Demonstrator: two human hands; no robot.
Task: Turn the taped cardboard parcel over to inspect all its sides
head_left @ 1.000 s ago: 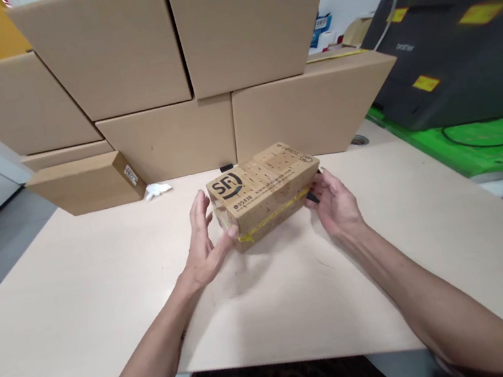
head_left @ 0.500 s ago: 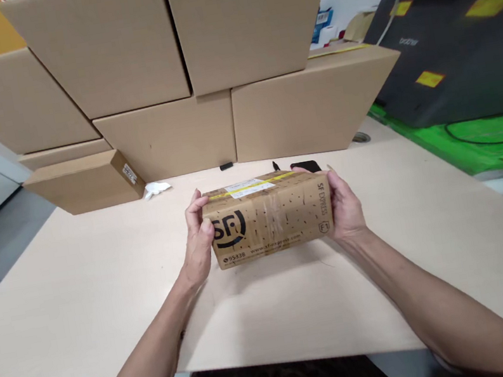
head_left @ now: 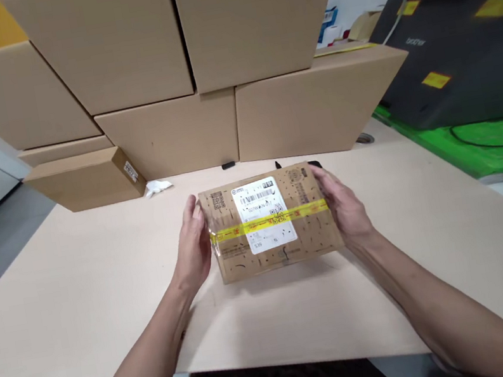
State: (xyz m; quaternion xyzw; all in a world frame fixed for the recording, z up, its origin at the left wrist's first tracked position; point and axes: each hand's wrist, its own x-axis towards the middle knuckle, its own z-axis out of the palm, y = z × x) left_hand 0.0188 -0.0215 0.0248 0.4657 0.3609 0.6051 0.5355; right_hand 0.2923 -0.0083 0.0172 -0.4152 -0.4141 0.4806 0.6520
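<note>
A brown cardboard parcel (head_left: 314, 229) is held above the table's middle, its labelled face tilted up towards me. That face bears a white shipping label (head_left: 254, 204) crossed by a strip of yellow tape. My left hand (head_left: 191, 248) presses against the parcel's left end, and my right hand (head_left: 345, 208) grips its right end. Some fingers of both hands are hidden behind the box.
Large cartons (head_left: 170, 139) are stacked along the back of the pale table (head_left: 81, 294). At the back left lies a smaller box (head_left: 77, 182) beside crumpled white paper (head_left: 158, 187). A small black object (head_left: 228, 165) and a dark flat item (head_left: 315, 164) lie behind the parcel.
The parcel has been rotated between my hands: its printed long side faced me before, and now the face with the label does. Both hands have stayed on its ends.
</note>
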